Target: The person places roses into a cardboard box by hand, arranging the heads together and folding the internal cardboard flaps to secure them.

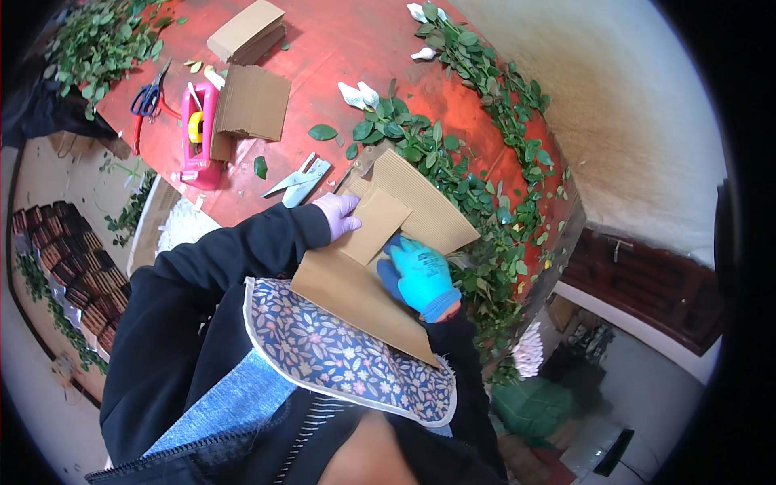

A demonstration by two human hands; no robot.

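My left hand [338,216], in a thin lilac glove, grips the left edge of a small folded cardboard piece [379,221]. That piece lies over a larger sheet of corrugated cardboard [424,203], whose ribbed side faces up at the back and whose smooth brown part [364,297] extends towards my floral apron [345,357]. My right hand [419,273], in a blue coated work glove, rests on the cardboard beside the small piece's right corner; its fingertips are partly hidden, and whether it pinches anything cannot be told. A metal stapler [300,180] lies just beyond my left hand.
On the red table [315,36] are a pink tape dispenser [200,139], blue-handled scissors [145,100], red-handled cutters [138,130], stacked cardboard pieces [254,100] and another stack [245,30]. Leafy rose stems [436,151] with white-wrapped heads [359,95] lie behind and to the right.
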